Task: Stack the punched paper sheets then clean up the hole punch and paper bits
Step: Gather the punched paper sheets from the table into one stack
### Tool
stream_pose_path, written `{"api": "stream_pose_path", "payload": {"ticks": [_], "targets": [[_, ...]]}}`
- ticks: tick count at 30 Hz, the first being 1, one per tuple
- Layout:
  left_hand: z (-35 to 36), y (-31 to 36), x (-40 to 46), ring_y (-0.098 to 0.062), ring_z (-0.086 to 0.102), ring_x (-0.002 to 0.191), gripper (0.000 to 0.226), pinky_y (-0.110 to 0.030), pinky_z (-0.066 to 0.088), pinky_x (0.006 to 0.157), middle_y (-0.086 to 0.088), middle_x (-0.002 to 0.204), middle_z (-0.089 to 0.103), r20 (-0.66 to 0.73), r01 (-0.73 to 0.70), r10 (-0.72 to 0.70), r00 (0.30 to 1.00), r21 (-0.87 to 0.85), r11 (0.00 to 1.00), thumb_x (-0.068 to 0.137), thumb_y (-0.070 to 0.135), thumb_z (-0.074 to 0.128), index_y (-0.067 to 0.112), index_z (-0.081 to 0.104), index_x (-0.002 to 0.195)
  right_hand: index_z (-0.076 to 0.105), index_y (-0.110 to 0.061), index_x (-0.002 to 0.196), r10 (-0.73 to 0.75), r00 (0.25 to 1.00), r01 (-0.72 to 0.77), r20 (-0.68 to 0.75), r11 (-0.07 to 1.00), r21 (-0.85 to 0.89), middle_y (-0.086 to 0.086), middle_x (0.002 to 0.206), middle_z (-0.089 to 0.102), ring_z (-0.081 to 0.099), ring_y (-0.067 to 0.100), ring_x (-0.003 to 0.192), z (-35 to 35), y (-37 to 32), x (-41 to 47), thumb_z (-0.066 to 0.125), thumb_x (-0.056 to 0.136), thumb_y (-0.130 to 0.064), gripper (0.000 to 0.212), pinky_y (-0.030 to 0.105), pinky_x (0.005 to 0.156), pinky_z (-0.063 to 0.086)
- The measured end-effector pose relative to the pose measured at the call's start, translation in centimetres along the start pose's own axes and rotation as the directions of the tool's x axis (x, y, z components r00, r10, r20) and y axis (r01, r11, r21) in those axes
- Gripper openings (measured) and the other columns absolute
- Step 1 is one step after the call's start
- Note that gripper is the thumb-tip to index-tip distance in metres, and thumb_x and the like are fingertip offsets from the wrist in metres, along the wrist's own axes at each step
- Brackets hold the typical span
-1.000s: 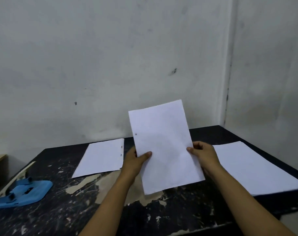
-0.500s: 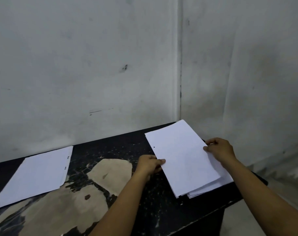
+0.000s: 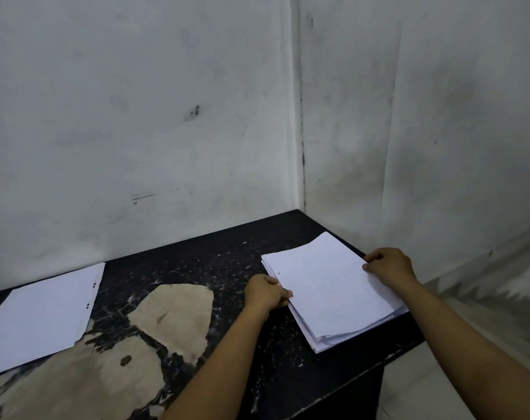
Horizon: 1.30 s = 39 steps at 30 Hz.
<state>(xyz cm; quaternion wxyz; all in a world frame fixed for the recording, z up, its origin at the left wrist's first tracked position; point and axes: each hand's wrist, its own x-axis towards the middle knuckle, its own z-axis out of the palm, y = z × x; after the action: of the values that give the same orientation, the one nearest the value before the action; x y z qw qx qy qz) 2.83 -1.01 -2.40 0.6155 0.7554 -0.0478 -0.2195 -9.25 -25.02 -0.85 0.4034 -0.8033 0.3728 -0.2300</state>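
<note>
Your left hand (image 3: 265,292) curls at the left edge of the paper stack (image 3: 333,289), fingertips tucked under and hidden, so you cannot tell how many sheets it pinches. Your right hand (image 3: 389,266) grips the stack's right edge with bent fingers. The stack sits at the right end of the black table (image 3: 227,262), near the wall corner; its sheet count is unreadable. One hole shows on top. A second paper pile (image 3: 42,310), cut off at left, shows four holes.
</note>
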Motion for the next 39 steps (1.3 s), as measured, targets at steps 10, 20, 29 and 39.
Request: {"api": "stream_pose_path", "payload": {"ticks": [10,20,29,39], "targets": [[-0.1,-0.6,-0.7,-0.02,0.066,0.064,0.034,-0.035,0.061,0.069,-0.01,0.09,0.068,-0.036,-0.146,0.162,0.986,0.272,0.951,0.075,0.009,0.081,0.011,0.054,0.096,0.07,-0.014,0.094,-0.028,1.0,0.026,-0.012,0.993,-0.114,0.008,0.108,0.069,0.061,0.024,0.097,1.1,0.6,-0.3,0.068,0.083,-0.01,0.012,0.03,0.085,0.049],[-6.1,-2.1,-2.1,-0.009,0.062,0.086,0.011,-0.024,0.051,0.077,0.006,0.092,0.066,0.014,-0.327,0.379,0.925,0.537,0.778,0.088,0.016,0.066,0.025,0.064,0.095,0.069,-0.02,0.1,-0.29,0.956,0.293,0.044,0.939,-0.181,0.003,0.11,0.06,0.06,0.022,0.1,5.5,-4.4,-4.7,0.067,0.088,-0.028,0.015,0.036,0.087,0.051],[-19.1,-4.4,-4.0,-0.01,0.057,0.092,0.011,-0.022,0.042,0.077,0.005,0.102,0.062,-0.122,-0.254,0.449,0.885,0.682,0.686,0.088,0.026,0.066,0.025,0.066,0.099,0.068,-0.026,0.095,-0.421,0.841,0.472,0.34,0.878,-0.08,-0.004,0.106,0.057,0.059,0.016,0.099,16.5,-12.3,-13.2,0.066,0.088,-0.038,0.014,0.034,0.092,0.051],[-34.8,-9.6,-7.2,-0.015,0.056,0.102,0.021,-0.029,0.05,0.086,0.005,0.11,0.058,-0.339,0.034,0.43,0.837,0.816,0.577,0.089,0.034,0.058,0.028,0.064,0.108,0.047,-0.028,0.139,-0.421,0.592,0.717,0.687,0.664,-0.211,0.002,0.147,0.041,0.037,0.027,0.135,30.8,-19.3,-23.2,0.047,0.091,-0.057,0.056,0.043,0.109,0.032]]}}
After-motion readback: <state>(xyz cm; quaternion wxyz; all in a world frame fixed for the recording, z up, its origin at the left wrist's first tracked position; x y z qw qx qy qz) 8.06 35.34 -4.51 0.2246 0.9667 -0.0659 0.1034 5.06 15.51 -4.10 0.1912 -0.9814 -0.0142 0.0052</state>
